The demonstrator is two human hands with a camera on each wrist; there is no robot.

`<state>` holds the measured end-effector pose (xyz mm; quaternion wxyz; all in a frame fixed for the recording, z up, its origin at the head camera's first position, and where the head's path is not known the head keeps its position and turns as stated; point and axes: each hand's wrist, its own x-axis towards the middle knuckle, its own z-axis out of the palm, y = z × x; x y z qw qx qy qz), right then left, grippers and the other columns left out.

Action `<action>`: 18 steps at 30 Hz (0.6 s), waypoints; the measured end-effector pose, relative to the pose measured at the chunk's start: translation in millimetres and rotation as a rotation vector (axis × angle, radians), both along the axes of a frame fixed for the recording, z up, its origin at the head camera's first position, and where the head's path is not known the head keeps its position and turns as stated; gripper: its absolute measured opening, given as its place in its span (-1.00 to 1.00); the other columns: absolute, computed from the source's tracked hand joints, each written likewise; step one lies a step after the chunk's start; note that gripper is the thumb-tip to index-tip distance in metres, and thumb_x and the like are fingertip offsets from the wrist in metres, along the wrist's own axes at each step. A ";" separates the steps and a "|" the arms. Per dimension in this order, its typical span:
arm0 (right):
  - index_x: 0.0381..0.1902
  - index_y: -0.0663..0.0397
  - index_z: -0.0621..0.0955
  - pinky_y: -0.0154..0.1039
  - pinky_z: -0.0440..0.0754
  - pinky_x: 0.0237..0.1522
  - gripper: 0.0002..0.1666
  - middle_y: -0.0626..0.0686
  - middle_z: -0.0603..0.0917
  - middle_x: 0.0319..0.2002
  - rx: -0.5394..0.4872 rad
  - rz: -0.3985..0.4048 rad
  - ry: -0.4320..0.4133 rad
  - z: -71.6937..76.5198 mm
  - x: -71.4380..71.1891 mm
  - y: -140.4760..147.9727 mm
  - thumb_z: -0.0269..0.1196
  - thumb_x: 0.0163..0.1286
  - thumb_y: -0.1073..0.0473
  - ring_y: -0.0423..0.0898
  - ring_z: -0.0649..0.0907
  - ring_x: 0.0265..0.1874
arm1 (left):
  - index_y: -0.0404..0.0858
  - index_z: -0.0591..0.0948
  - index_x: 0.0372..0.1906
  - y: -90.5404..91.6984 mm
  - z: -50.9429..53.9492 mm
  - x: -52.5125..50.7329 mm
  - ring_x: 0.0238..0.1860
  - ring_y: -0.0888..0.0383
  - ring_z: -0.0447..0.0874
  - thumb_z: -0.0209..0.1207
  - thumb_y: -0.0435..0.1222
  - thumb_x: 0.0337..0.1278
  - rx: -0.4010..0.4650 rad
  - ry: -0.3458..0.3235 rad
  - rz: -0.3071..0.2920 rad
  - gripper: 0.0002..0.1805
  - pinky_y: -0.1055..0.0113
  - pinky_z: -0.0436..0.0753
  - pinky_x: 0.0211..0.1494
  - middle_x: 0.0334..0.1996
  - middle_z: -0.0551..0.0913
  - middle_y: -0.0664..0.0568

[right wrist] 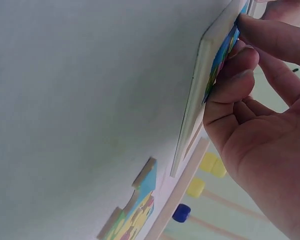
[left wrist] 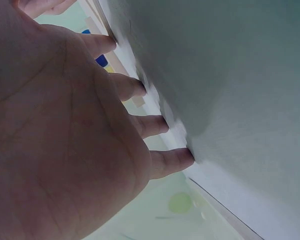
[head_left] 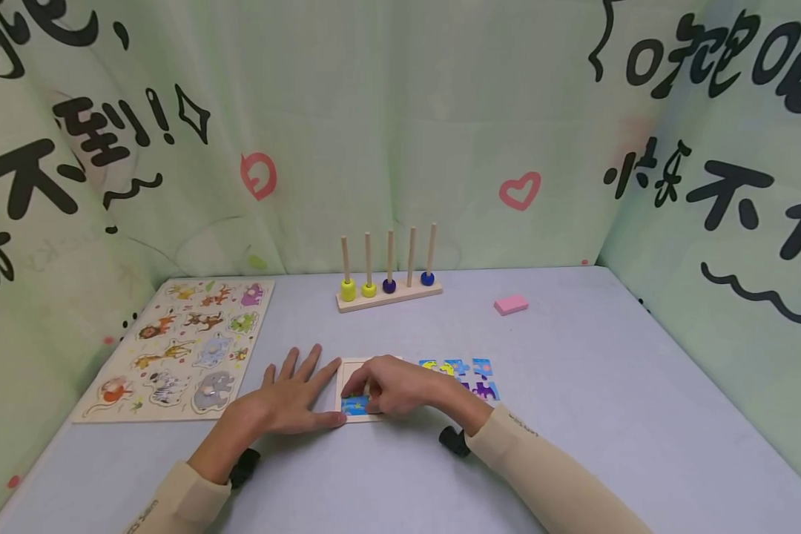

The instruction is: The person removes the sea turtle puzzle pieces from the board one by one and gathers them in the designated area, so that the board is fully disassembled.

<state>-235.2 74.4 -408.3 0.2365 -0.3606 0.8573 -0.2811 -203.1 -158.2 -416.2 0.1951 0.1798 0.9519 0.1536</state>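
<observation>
A small wooden puzzle tray (head_left: 351, 366) lies on the table, with blue jigsaw pieces (head_left: 355, 406) in its near left part. My left hand (head_left: 287, 400) has its fingers spread, forefinger and thumb touching the tray's left side; its other fingertips rest on the table. Over the tray, my right hand (head_left: 400, 384) has bent fingers and seems to pinch a jigsaw piece, mostly hidden beneath them. In the right wrist view its thumb and curled fingers meet the blue puzzle surface (right wrist: 221, 57). To the tray's right lie several loose jigsaw pieces (head_left: 483, 391).
A wooden stand with upright pegs (head_left: 390, 295) and yellow and dark blue beads stands behind the tray. A pink block (head_left: 510, 305) sits at the back right. An animal puzzle board (head_left: 173, 348) covers the table's left side. Printed curtains surround the table.
</observation>
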 end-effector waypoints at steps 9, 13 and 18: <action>0.15 0.12 0.76 -0.44 0.36 -0.44 -0.59 0.06 0.80 -0.06 -0.040 0.005 -0.018 -1.0 -0.8 0.4 0.32 0.39 0.46 -0.26 0.43 -0.55 | -0.04 0.08 0.74 2.1 1.4 0.9 0.71 -0.51 -0.31 0.15 0.40 0.27 -0.026 0.009 0.000 0.11 -0.62 -0.13 0.58 0.76 -0.18 -0.27; 0.14 0.14 0.76 -0.44 0.36 -0.44 -0.59 0.06 0.79 -0.09 -0.051 0.002 -0.020 -1.0 -0.6 0.3 0.32 0.38 0.48 -0.26 0.42 -0.55 | -0.04 0.08 0.74 2.4 0.9 1.5 0.71 -0.51 -0.30 0.16 0.39 0.28 -0.026 0.013 -0.001 0.10 -0.62 -0.13 0.58 0.76 -0.17 -0.27; 0.13 0.14 0.76 -0.43 0.34 -0.44 -0.58 0.03 0.78 -0.12 -0.056 -0.010 -0.024 -0.6 -0.2 -0.2 0.31 0.36 0.50 -0.25 0.42 -0.55 | -0.04 0.08 0.74 2.1 0.3 1.2 0.71 -0.52 -0.30 0.16 0.38 0.28 -0.023 0.017 -0.004 0.10 -0.62 -0.12 0.57 0.76 -0.17 -0.28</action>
